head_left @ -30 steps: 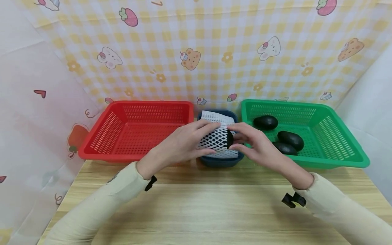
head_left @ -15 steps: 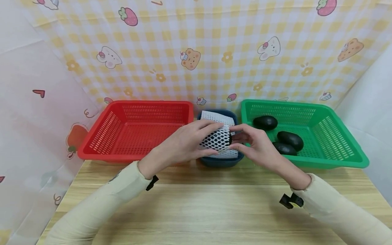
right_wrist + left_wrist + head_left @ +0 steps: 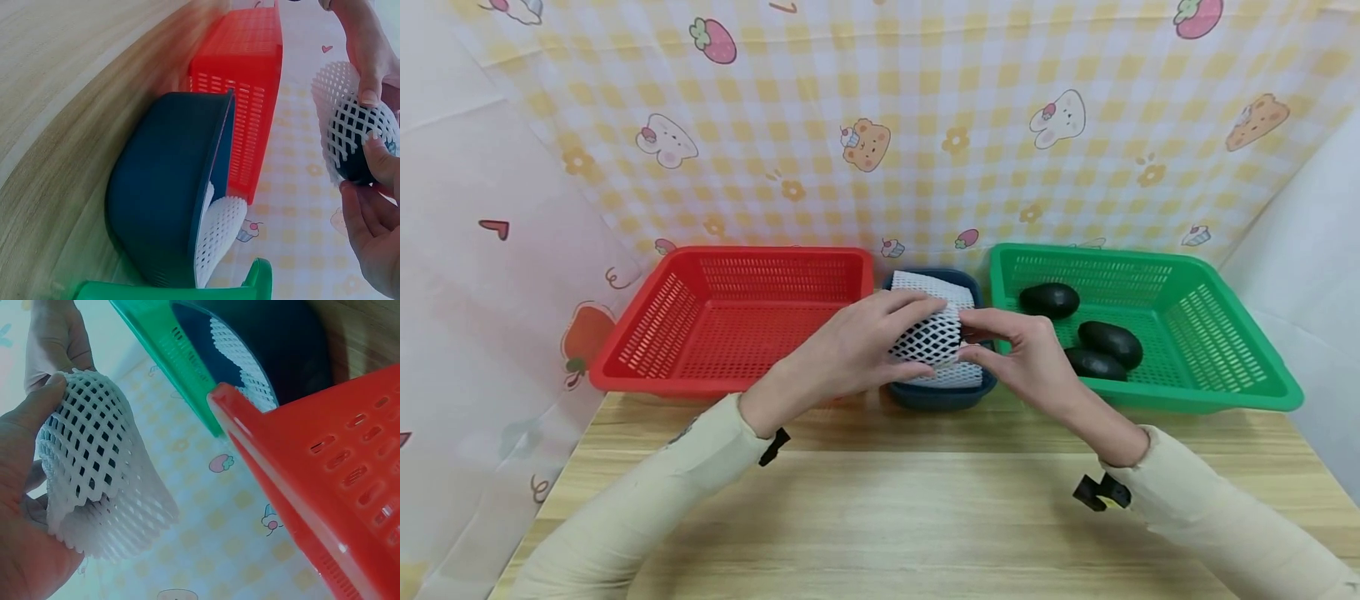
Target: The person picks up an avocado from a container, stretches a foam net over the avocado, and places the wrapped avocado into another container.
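My left hand [image 3: 857, 342] grips a white foam net sleeve [image 3: 927, 340] around a dark avocado [image 3: 355, 167]. The thumb lies along the near side and the fingers go over the top. At the sleeve's right-hand opening, my right hand [image 3: 1026, 354] pinches the edge between thumb and fingers. Dark skin shows through the mesh, and in the right wrist view the avocado's end is bare below the net. Toward the left wrist camera the sleeve's other end hangs loose. Both hands are above a dark blue bin [image 3: 936, 400] holding more foam net sleeves [image 3: 925, 286].
A red basket [image 3: 662, 385] stands left of the bin on the wooden table [image 3: 880, 517]. To the right is a green basket [image 3: 1225, 400] with three dark avocados [image 3: 1111, 343] in it. Behind hangs a yellow checked cloth [image 3: 910, 200].
The net's edge now covers more of the avocado's dark right end. My right fingers have drawn closer together, and that wrist has shifted slightly left. The left hand stays almost still.
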{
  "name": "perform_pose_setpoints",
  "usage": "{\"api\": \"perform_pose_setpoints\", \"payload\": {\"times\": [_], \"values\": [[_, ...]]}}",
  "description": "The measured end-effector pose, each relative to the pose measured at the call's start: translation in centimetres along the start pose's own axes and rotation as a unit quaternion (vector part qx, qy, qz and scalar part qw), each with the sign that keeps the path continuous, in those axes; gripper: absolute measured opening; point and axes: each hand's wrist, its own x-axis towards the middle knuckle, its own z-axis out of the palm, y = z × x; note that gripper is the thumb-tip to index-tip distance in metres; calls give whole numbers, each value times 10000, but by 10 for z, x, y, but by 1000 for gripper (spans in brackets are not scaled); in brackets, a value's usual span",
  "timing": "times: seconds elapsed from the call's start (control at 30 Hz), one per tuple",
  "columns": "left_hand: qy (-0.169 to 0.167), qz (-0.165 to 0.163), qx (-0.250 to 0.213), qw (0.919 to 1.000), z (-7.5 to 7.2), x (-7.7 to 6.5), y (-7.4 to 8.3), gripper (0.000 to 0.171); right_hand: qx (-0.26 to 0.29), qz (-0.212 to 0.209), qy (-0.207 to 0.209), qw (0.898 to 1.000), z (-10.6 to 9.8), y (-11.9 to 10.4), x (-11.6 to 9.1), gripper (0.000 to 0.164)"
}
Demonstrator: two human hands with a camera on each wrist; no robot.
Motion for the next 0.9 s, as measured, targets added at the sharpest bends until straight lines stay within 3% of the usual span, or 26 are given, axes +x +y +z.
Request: {"api": "perform_pose_setpoints", "payload": {"times": [0.4, 0.67, 0.9], "values": [[200, 179, -258, 9993, -2, -3, -4, 70, 332, -189, 313, 9988, 0, 3, -3, 41], [345, 384, -113, 9986, 1, -5, -2, 68, 474, -430, 561, 9964, 4, 6, -6, 41], [373, 440, -74, 9983, 1, -5, 0, 67, 838, -401, 667, 9934, 8, 6, -6, 39]]}}
